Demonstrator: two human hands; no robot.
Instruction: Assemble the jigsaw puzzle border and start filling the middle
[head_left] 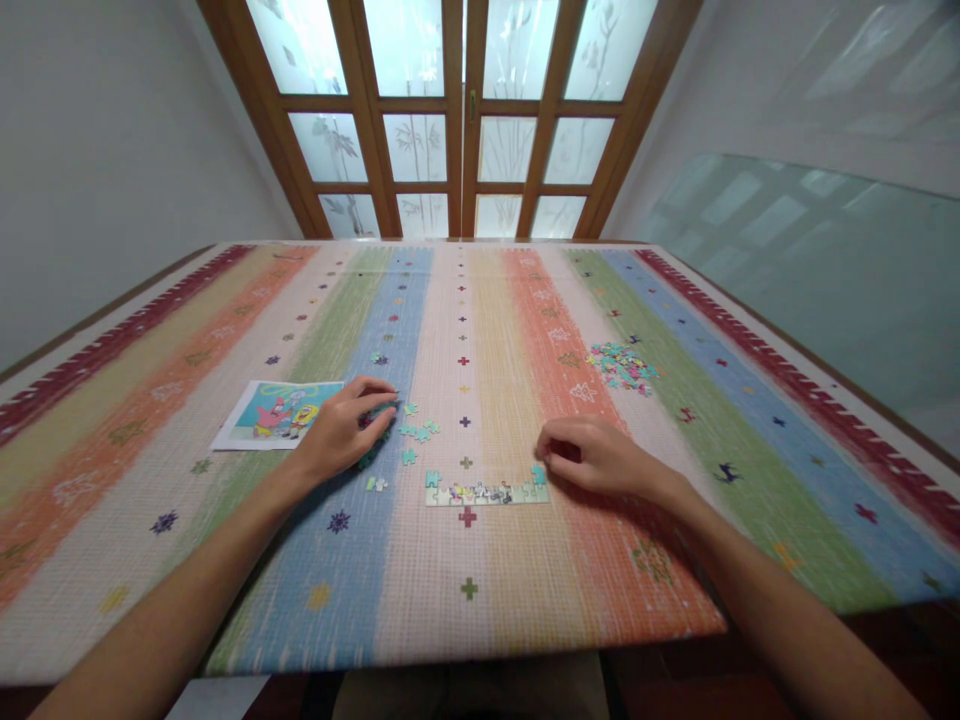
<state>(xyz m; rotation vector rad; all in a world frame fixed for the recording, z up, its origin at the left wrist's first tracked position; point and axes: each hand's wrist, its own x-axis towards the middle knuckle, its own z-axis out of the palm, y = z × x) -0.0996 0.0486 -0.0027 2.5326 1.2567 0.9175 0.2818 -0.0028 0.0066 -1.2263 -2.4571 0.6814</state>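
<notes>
My left hand (346, 428) is over the left part of the table, its thumb and fingers apart, above several loose teal puzzle pieces (420, 432). Some of those pieces are partly hidden under it. My right hand (585, 452) has its fingers curled in a pinch at a teal puzzle piece (538, 474), at the upper right end of a joined puzzle strip (487, 494). Another teal piece (433, 479) stands at the strip's upper left end. A printed cartoon picture (281, 412) lies flat beside my left hand, which overlaps its right edge.
A heap of mixed puzzle pieces (622, 367) lies to the right, beyond my right hand. Two pale pieces (376, 485) rest left of the strip. A striped tablecloth (480, 590) covers the table. Behind it are wooden glazed doors (463, 110).
</notes>
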